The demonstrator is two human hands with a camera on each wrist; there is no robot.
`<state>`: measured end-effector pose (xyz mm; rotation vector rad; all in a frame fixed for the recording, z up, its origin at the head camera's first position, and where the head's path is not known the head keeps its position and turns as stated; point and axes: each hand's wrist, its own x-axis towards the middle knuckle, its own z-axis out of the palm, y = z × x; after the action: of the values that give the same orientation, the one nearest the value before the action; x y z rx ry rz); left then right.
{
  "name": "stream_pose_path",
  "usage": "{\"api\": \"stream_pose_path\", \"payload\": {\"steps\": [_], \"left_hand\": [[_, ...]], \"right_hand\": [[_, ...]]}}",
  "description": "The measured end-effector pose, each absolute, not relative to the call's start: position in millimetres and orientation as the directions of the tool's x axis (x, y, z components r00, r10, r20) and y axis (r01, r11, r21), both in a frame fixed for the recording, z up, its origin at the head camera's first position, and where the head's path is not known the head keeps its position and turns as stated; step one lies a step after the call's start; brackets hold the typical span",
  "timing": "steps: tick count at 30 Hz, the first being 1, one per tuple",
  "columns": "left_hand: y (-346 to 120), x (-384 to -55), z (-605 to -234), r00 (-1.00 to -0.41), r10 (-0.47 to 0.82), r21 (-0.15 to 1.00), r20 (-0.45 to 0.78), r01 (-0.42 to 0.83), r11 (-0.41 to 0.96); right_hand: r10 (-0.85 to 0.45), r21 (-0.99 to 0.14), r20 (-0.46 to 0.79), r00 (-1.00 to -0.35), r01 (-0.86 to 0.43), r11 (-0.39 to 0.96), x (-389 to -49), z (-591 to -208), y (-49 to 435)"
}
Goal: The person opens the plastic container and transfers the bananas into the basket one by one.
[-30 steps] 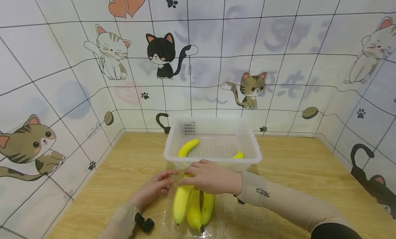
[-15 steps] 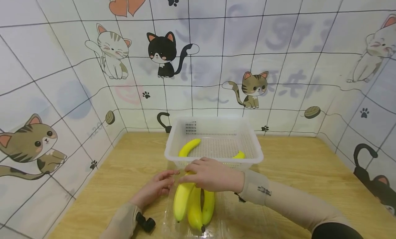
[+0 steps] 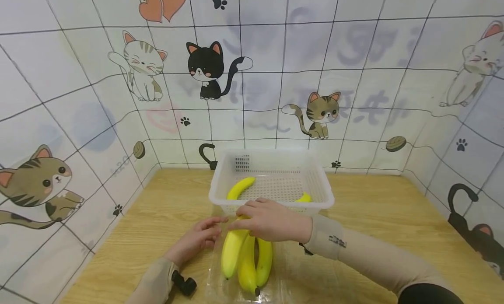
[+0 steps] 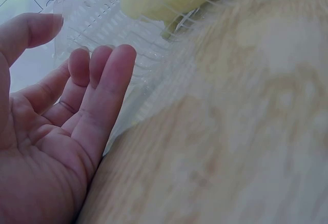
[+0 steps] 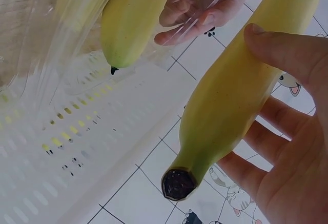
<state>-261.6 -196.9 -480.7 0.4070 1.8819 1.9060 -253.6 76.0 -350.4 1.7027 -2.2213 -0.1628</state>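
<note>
My right hand (image 3: 269, 221) grips a yellow banana (image 3: 233, 253) near its stem end, thumb on one side and fingers round the other. In the right wrist view that banana (image 5: 225, 96) points its dark cut stem toward the camera. Below and beside it, two more bananas (image 3: 247, 269) lie in a clear plastic clamshell box (image 3: 212, 280). My left hand (image 3: 198, 236) is at the box's left side, holding nothing. Its fingers (image 4: 110, 88) are loosely bent in the left wrist view, beside the clear plastic wall.
Behind the box stands a white perforated basket (image 3: 271, 204), with a banana (image 3: 241, 188) at its left and part of another yellow fruit (image 3: 304, 197) at its right. The box's transparent lid (image 3: 315, 273) spreads rightward on the wooden table (image 3: 378, 221). Cat-patterned walls enclose the table.
My right hand has lifted the gripped banana slightly, up and toward the basket. The left hand and the other bananas have stayed in place.
</note>
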Motion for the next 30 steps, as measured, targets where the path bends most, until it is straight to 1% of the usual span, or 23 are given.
{"api": "stream_pose_path", "payload": {"steps": [6,14,18,23,30], "left_hand": [[-201,-259,-477,-0.872,0.481,0.995,-0.094,-0.092,0.028],[-200,-261,-477,-0.867,0.49,0.996,-0.094,-0.086,0.04],[-200,-262,-478,-0.864,0.496,0.996,-0.091,-0.082,0.04],[-199,-262,-479,-0.862,0.501,0.996,-0.085,-0.084,0.025],[-199,-262,-481,-0.859,0.506,0.996,-0.081,-0.088,0.009]], "right_hand": [[-0.955,0.299,0.196,-0.223,-0.914,0.275,-256,-347,74],[-0.955,0.325,0.198,-0.22,-0.904,0.276,-255,-340,76],[-0.955,0.324,0.2,-0.221,-0.905,0.277,-255,-337,77],[-0.955,0.316,0.175,-0.241,-0.904,0.286,-256,-333,78],[-0.952,0.28,0.178,-0.247,-0.915,0.29,-258,-329,79]]}}
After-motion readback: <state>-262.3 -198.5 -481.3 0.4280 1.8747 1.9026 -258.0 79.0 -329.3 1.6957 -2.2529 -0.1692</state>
